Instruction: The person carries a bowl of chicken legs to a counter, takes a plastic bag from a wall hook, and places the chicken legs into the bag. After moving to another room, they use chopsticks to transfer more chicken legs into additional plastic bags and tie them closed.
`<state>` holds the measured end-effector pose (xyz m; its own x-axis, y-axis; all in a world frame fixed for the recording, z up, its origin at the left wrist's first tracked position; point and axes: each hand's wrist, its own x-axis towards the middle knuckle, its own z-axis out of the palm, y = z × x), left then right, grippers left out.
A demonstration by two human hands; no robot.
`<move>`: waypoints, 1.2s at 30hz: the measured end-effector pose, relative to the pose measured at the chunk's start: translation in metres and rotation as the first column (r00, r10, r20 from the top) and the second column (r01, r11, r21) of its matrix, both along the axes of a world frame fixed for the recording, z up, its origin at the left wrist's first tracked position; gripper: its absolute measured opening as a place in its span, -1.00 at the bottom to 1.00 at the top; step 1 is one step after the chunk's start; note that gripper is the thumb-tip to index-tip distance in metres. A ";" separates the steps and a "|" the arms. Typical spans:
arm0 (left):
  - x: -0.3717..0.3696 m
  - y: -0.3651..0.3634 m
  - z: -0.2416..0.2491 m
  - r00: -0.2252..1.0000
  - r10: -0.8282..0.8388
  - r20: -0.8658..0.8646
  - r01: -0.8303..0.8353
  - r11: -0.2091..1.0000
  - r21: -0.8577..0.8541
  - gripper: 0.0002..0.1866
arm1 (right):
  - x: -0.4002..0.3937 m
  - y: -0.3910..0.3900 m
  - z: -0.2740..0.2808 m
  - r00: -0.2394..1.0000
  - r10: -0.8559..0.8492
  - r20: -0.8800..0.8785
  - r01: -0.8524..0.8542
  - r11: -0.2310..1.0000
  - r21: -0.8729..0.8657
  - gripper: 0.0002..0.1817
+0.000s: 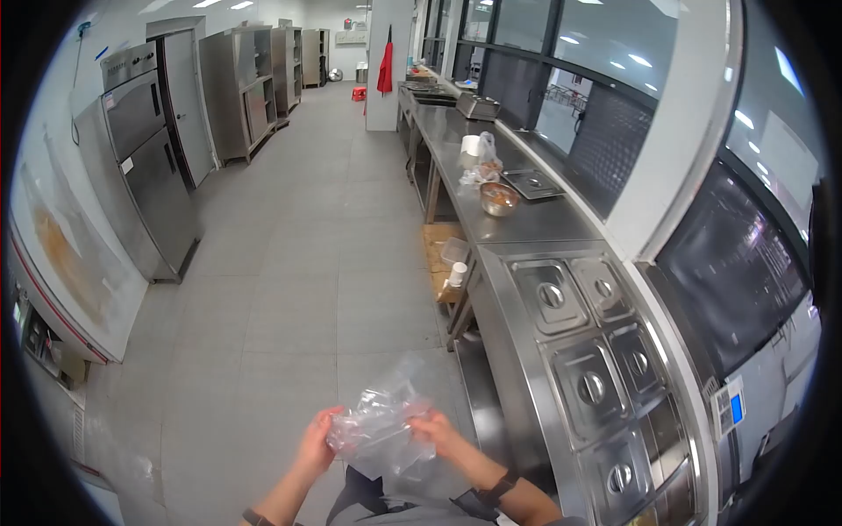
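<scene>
A crumpled clear plastic bag is stretched between my two hands, low in the head view and over the grey floor. My left hand pinches its left edge. On the opposite side, my right hand has its fingers closed on the bag too. The upper part of the bag stands up loosely and looks slightly blurred; whether anything is inside cannot be made out. Both forearms wear dark bands.
To my right runs a steel counter with lidded pans. Farther along are a metal bowl, a flat steel lid and a white roll. A steel refrigerator and cabinets line the left wall. Grey floor lies between.
</scene>
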<state>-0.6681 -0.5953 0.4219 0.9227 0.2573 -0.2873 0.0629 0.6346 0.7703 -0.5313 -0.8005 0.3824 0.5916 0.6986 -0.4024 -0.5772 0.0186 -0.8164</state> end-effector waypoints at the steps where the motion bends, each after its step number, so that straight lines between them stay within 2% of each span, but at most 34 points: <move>1: 0.018 0.020 -0.003 1.000 -0.018 -0.004 0.018 1.000 0.014 -0.61 | 0.024 0.011 -0.001 0.996 -0.082 -0.046 0.083 0.996 0.030 -0.54; 3: 0.056 0.063 -0.007 0.998 -0.068 -0.020 0.068 0.997 0.040 -0.65 | 0.068 0.036 0.011 0.989 -0.151 0.006 0.150 0.985 0.085 -0.59; 4: 0.078 0.088 -0.016 0.990 -0.098 -0.104 0.116 0.977 0.182 -0.65 | 0.089 0.049 0.021 0.980 -0.197 0.027 0.193 0.975 0.112 -0.62; 6: 0.129 0.126 -0.034 0.955 -0.139 -0.260 0.244 0.870 0.429 -0.65 | 0.132 0.064 0.038 0.967 -0.171 0.189 0.169 0.985 0.030 -0.68; 9: 0.219 0.150 -0.010 0.986 0.162 0.029 -0.150 0.814 0.561 -0.62 | 0.188 0.085 0.068 0.911 -0.099 0.401 0.147 0.985 -0.089 -0.72; 12: 0.308 0.155 0.037 0.909 -0.009 0.416 -0.357 0.496 0.791 -0.60 | 0.233 0.104 0.062 0.884 -0.056 0.465 0.127 0.984 -0.122 -0.72; 13: 0.333 0.152 0.050 0.919 -0.171 0.355 -0.243 0.463 0.853 -0.59 | 0.251 0.109 0.058 0.879 -0.047 0.474 0.118 0.986 -0.120 -0.71; 15: 0.378 0.145 0.067 0.863 -0.463 0.203 -0.042 0.335 0.941 -0.56 | 0.282 0.122 0.062 0.881 -0.049 0.471 0.127 0.983 -0.135 -0.71; 16: 0.400 0.147 0.063 0.849 -0.524 0.059 0.120 0.300 0.946 -0.58 | 0.299 0.127 0.063 0.883 -0.047 0.467 0.128 0.981 -0.143 -0.72; 18: 0.443 0.150 0.051 0.749 -0.622 -0.228 0.427 0.191 0.884 -0.63 | 0.335 0.134 0.062 0.898 -0.057 0.436 0.157 0.968 -0.197 -0.71; 21: 0.511 0.174 0.037 0.703 -0.696 -0.146 0.663 0.568 0.488 -0.76 | 0.404 0.144 0.066 0.892 -0.036 0.451 0.133 0.973 -0.186 -0.70; 25: 0.584 0.194 0.052 0.700 -0.697 -0.158 0.666 0.556 0.498 -0.82 | 0.482 0.163 0.067 0.867 0.077 0.491 0.028 0.979 -0.203 -0.64; 27: 0.617 0.196 0.058 0.721 -0.674 -0.161 0.643 0.566 0.516 -0.84 | 0.510 0.171 0.060 0.858 0.051 0.511 0.054 0.980 -0.189 -0.62; 30: 0.667 0.205 0.055 0.613 -0.743 -0.270 0.753 0.445 0.484 -0.86 | 0.549 0.175 0.074 0.820 0.044 0.571 0.105 0.968 -0.226 -0.59; 31: 0.687 0.210 0.054 0.621 -0.739 -0.260 0.754 0.474 0.455 -0.87 | 0.561 0.175 0.078 0.808 0.042 0.587 0.127 0.961 -0.244 -0.58; 33: 0.723 0.222 0.048 0.628 -0.734 -0.256 0.764 0.520 0.382 -0.89 | 0.585 0.164 0.076 0.797 -0.092 0.597 0.284 0.929 -0.236 -0.63; 36: 0.780 0.258 0.033 0.671 -0.724 -0.158 0.711 0.568 0.416 -0.95 | 0.620 0.123 0.089 0.790 -0.365 0.493 0.530 0.810 -0.251 -0.74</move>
<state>0.1116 -0.3370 0.4549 0.8627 -0.4097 -0.2963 0.3305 0.0133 0.9437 0.0889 -0.6776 0.4718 0.9616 0.1648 -0.2192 -0.1954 -0.1495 -0.9693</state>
